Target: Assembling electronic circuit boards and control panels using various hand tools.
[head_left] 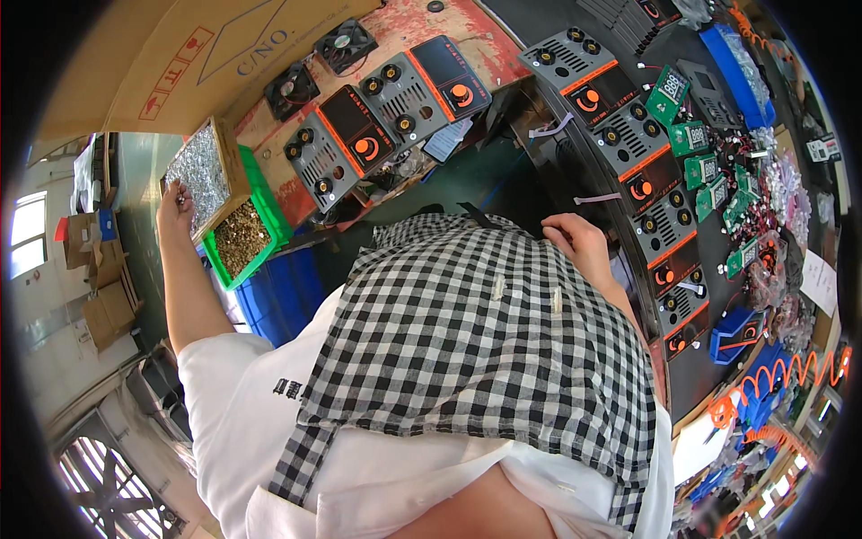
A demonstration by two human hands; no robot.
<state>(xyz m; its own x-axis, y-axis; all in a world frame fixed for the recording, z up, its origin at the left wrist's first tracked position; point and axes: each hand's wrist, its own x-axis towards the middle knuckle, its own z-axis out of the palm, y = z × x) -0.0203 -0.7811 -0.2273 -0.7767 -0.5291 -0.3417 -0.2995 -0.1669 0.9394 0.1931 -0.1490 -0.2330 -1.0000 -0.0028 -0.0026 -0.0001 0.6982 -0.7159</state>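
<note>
My left hand [177,208] reaches out to the far left, its fingers drawn together at the near edge of a cardboard box [235,171] filled with small silvery parts [194,169]. Whatever those fingers may pinch is too small to make out. Under and beside that box stands a green bin [261,208] with brass-coloured small parts [241,239] in it. My right hand [580,241] is held in front of my checked apron [485,323], near the bench on the right. Its fingers are curled inward, and their inner side is hidden.
Grey control panels with orange knobs lie on the red worn bench [409,27] and along the dark bench [620,229]. Two black fans [347,47] sit behind. Green circuit boards [690,137], wires and a blue tray [738,76] lie right. A large carton [215,63] rises far left.
</note>
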